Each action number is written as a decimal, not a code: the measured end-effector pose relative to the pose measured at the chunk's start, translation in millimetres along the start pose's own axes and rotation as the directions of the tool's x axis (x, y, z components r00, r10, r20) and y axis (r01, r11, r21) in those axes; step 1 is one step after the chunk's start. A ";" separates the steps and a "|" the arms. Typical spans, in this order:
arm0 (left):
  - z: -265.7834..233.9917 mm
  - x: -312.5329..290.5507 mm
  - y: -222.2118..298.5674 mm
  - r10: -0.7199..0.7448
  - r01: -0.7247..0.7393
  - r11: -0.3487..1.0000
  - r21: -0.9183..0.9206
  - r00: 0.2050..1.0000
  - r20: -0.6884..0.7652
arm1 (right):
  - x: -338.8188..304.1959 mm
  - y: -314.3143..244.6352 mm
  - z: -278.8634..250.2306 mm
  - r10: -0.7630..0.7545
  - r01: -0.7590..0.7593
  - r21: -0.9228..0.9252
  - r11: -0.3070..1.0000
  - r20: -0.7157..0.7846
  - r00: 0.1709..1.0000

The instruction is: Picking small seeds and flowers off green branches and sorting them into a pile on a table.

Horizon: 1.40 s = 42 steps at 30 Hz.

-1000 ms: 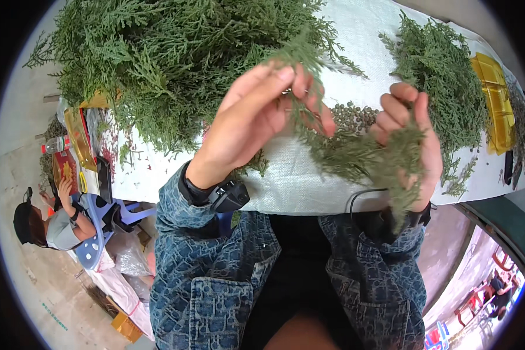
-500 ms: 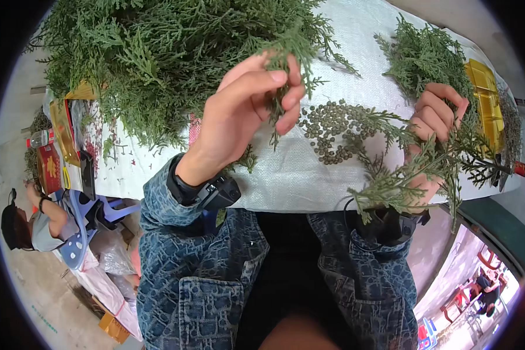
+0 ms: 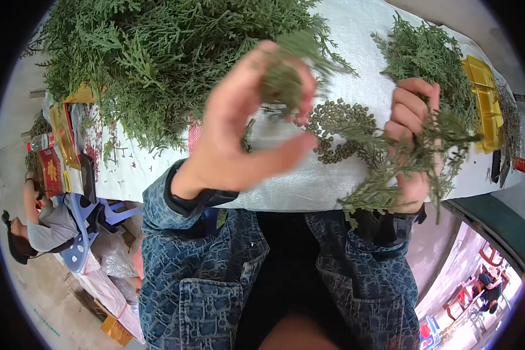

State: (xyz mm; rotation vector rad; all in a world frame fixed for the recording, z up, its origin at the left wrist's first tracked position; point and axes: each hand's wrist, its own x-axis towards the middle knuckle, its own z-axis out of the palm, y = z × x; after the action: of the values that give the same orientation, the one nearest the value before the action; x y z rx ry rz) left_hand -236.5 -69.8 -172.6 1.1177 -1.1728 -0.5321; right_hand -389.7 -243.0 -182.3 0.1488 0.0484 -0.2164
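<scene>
My left hand, smeared by motion, is raised over the white woven sheet, its thumb spread wide from the fingers. A blurred green conifer sprig lies against its fingers, not pinched by the thumb; whether it touches them all along is unclear. My right hand is closed around several conifer sprigs, whose leafy ends fan out to both sides and hide part of the palm. Between the hands, small round greenish-brown seed cones lie scattered on the sheet.
A large heap of conifer branches covers the far left. Far right are a smaller heap and a yellow plastic tray. At the left edge stand a red box and a bottle. Another person sits beyond it.
My left hand has turned and its thumb has swung away from the fingers, loosening from the sprig. My right hand has shifted slightly left with its sprigs.
</scene>
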 end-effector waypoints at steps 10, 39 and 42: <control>22.1 -8.5 -4.8 -0.509 0.466 0.848 0.251 0.848 0.146 | 8.3 31.1 -2.1 -0.199 0.124 -0.274 0.954 -0.267 0.943; 43.1 -16.9 -15.8 -0.537 0.504 0.646 -0.573 0.834 0.128 | 5.8 0.7 -3.3 -0.375 0.388 -0.033 0.921 0.185 0.908; 47.9 -19.0 -12.7 -0.470 0.464 0.652 -0.600 0.868 0.161 | 5.9 13.1 -1.8 -0.576 0.531 -0.456 0.715 0.046 0.816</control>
State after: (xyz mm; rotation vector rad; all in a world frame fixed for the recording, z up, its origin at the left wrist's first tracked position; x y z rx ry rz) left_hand -284.5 -78.7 -193.6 0.8149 -0.5866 -1.2255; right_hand -381.2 -231.3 -182.6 -0.3345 0.2452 -0.8012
